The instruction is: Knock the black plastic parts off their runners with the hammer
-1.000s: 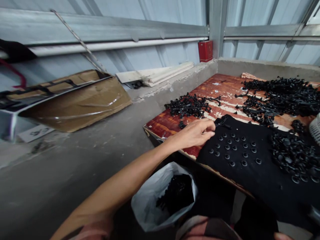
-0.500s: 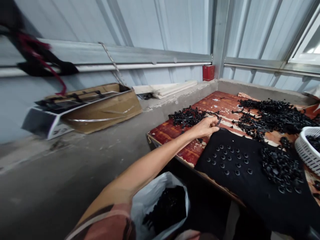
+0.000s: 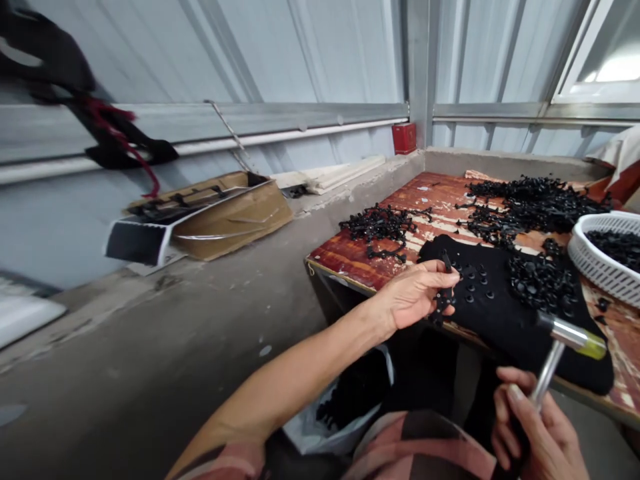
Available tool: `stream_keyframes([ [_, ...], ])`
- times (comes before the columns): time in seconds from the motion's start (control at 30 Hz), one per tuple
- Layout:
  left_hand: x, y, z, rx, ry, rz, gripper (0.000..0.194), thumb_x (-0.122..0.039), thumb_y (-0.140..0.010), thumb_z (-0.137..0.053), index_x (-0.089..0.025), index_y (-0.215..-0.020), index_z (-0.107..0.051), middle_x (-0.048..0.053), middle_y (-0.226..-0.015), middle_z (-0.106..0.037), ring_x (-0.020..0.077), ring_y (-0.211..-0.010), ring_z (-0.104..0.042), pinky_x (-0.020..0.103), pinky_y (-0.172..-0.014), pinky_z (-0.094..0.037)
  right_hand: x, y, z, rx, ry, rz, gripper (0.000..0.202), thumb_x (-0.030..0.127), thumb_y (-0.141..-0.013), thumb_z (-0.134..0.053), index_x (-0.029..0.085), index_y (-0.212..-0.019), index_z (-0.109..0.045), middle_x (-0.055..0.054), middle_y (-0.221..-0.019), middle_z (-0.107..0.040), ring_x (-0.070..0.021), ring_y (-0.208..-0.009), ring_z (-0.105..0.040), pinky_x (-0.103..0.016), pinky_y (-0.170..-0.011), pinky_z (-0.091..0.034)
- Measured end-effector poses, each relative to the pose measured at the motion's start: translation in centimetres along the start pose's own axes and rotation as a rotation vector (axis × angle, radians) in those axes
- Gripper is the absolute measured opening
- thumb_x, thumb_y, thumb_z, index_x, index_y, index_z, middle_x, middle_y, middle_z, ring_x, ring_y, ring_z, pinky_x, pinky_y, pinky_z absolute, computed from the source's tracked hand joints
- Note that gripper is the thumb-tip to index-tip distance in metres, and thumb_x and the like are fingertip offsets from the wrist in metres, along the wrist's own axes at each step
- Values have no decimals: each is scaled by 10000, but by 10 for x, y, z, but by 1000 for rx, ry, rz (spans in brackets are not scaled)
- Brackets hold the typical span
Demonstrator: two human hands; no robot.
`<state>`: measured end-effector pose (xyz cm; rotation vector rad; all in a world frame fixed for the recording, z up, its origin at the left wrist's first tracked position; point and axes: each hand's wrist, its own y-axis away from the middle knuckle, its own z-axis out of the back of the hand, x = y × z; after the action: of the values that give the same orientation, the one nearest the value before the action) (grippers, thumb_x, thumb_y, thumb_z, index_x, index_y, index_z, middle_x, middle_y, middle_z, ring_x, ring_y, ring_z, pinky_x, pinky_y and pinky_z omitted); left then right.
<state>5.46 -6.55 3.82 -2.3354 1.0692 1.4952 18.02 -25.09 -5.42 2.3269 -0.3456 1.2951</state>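
Observation:
My left hand [image 3: 417,292] pinches a strip of small black plastic parts [image 3: 444,308], which dangles below the fingers over the table's near edge. Low on the right, my right hand [image 3: 540,427] is wrapped round the handle of a small mallet [image 3: 570,333]; its metal head has a black face and a yellow face. A black cloth [image 3: 500,333] lies on the table, with several round black pieces [image 3: 470,288] spread out beside my left hand. On the cloth's right side sits a heap of loose black pieces [image 3: 537,283].
On the worn red table [image 3: 350,257] are a pile of black strips [image 3: 380,227] at left and a larger pile [image 3: 535,207] at back. A white basket [image 3: 607,267] of black parts stands right. Below is an open bag [image 3: 313,427]; a cardboard box [image 3: 240,223] rests on the ledge.
My left hand has drawn back from the left pile toward me, with a black strip hanging from it. My right hand and the mallet have come into view at the lower right.

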Motion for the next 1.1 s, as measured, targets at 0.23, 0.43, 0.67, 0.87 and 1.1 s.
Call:
stream_keyframes([
  [0.23,45,29,-19,12,-7,104,353,-257,-521,-867,-138,-734,-612,-42,-649,-559,65,-538,-517,213,-509,-462,12,3,-5,84,11,99,293,424,-824,-731,223,-1019,-645,30,-707,-571,-64,-428,-422,-206,-375,-382],
  [0.43,92,52,-21,24,-106,70,375,-362,-566,-859,-130,-744,-625,-34,-658,-558,69,-548,-507,227,-524,-499,11,12,-3,45,-19,169,306,403,-840,-717,240,-1080,-618,44,-719,-561,-59,-443,-391,-198,-380,-373],
  [0.67,122,69,-15,78,-77,92,325,-378,-659,-807,-149,-808,-630,-18,-670,-565,95,-552,-532,236,-501,-493,0,17,0,52,74,154,273,364,-823,-745,212,-1012,-621,76,-590,-490,-69,-422,-387,-203,-376,-373],
  [0.87,127,74,2,78,-162,-67,318,-429,-717,-769,-163,-876,-701,17,-761,-596,124,-704,-568,250,-667,-476,-11,21,5,56,214,198,205,337,-842,-730,225,-998,-657,80,-512,-474,-86,-420,-442,-211,-403,-391],
  [1.1,127,75,22,123,-269,-169,319,-479,-775,-713,-165,-828,-727,29,-803,-584,134,-748,-538,251,-716,-409,-16,22,11,76,373,203,175,312,-787,-777,223,-926,-721,30,-594,-550,-106,-453,-502,-238,-426,-413],
])
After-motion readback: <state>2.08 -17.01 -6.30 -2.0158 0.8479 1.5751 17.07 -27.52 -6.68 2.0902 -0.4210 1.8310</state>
